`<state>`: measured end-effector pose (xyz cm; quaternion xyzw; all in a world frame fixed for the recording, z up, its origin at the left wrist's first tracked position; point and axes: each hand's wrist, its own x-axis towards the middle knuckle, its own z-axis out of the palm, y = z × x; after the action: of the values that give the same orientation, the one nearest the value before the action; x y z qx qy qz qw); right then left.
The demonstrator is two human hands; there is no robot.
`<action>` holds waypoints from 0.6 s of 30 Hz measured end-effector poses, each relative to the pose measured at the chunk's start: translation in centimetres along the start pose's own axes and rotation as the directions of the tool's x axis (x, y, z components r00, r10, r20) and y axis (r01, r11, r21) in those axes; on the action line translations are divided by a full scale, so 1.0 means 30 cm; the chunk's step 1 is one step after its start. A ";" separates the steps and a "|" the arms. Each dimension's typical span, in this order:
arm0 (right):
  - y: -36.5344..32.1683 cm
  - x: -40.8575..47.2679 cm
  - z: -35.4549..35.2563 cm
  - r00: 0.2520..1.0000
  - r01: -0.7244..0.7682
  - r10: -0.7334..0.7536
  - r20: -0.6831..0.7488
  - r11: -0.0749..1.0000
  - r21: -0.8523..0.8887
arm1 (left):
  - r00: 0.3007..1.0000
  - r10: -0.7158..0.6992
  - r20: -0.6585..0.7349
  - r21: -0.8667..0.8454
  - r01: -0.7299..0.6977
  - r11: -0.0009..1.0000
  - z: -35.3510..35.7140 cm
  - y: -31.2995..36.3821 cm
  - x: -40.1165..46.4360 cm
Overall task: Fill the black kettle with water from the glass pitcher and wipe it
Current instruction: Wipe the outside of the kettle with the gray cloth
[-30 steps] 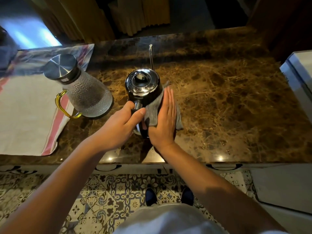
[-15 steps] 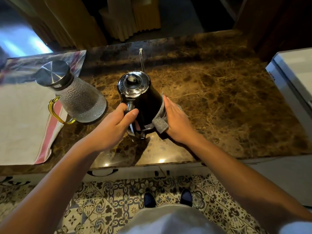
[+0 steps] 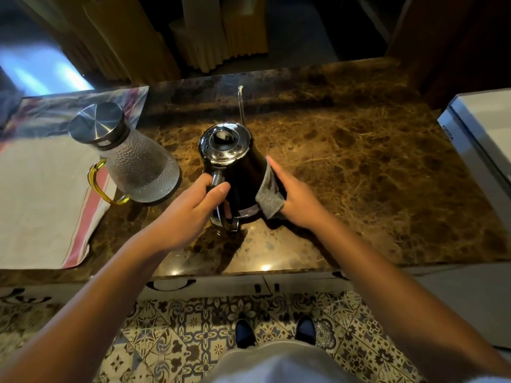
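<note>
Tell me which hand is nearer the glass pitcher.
Left. The left hand grips the kettle handle, just right of the glass pitcher. The right hand presses a grey cloth on the kettle's far side.

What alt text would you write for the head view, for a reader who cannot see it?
A person's left hand grips the handle of a black kettle on a marble counter while the right hand presses a grey cloth to its side. A lidded glass pitcher stands beside it.
</note>
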<state>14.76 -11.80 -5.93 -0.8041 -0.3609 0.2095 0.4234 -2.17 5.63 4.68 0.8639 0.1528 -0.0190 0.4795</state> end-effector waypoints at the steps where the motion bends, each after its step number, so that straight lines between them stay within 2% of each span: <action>1: -0.013 -0.029 0.035 0.998 -0.028 0.029 -0.053 0.999 0.024 | 1.000 0.007 -0.017 -0.006 -0.007 1.000 0.007 0.000 -0.001; 7: -0.153 -0.163 0.279 0.927 -0.215 0.245 -0.285 0.968 0.132 | 0.993 0.002 -0.120 -0.066 -0.010 0.998 0.053 0.006 -0.006; 11: -0.186 -0.224 0.341 0.926 -0.168 0.186 -0.328 0.982 0.082 | 0.979 -0.029 -0.202 -0.135 0.001 0.991 0.099 0.012 -0.009; 15: -0.165 -0.208 0.329 0.909 -0.164 0.169 -0.380 0.985 0.045 | 0.986 -0.038 -0.162 -0.143 0.015 0.990 0.097 0.016 0.000; 18: -0.136 -0.183 0.279 0.918 -0.162 0.158 -0.363 0.987 0.018 | 0.989 -0.053 -0.137 -0.158 0.031 0.987 0.080 0.000 0.002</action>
<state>4.16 -9.96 -6.99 -0.8583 -0.2106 0.0889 0.4594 -1.84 3.63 3.36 0.8197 0.2056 0.0437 0.5328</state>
